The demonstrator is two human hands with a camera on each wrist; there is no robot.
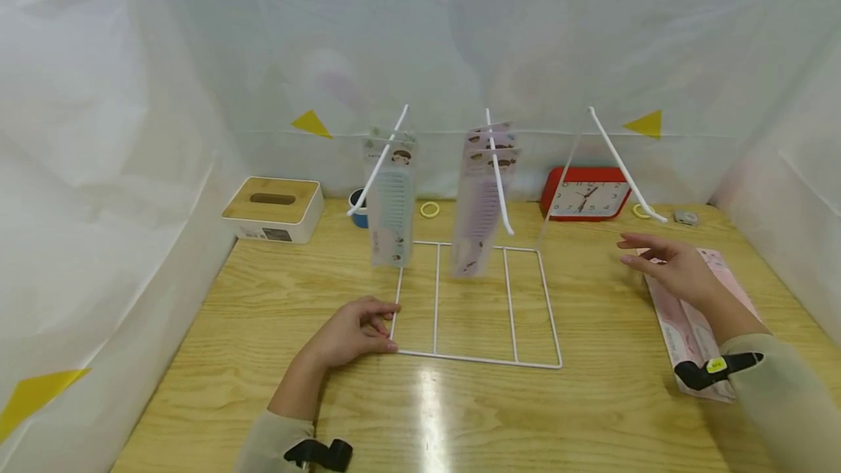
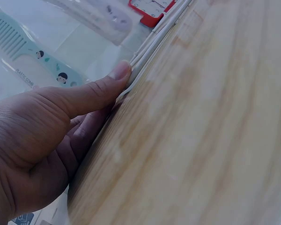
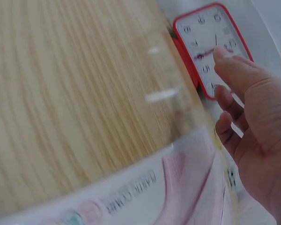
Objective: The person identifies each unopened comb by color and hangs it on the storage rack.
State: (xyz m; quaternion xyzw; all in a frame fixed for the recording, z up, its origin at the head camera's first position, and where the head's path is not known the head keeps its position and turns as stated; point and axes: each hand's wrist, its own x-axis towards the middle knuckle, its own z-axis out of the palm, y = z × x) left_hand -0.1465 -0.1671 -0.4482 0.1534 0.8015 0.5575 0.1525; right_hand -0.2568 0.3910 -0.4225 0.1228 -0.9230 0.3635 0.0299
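A white wire display rack (image 1: 473,360) stands on the table, with three prongs sticking up toward me. Packaged green combs (image 1: 393,203) hang from its left prong and packaged purple combs (image 1: 482,203) from the middle one. My left hand (image 1: 355,333) holds the base's front left corner; in the left wrist view the thumb (image 2: 96,93) lies on the white wire. Over at the right, my right hand (image 1: 680,272) hovers with loosely bent fingers and nothing in them. Below it lie pink packaged combs (image 1: 683,338), partly hidden by the hand and forearm.
Along the back stand a tissue box (image 1: 272,210) with a wooden lid, a blue roll or cup (image 1: 358,217) and a red clock (image 1: 585,194). Yellow rings (image 1: 430,209) and a small grey object (image 1: 686,217) lie there too. White sheeting surrounds the table.
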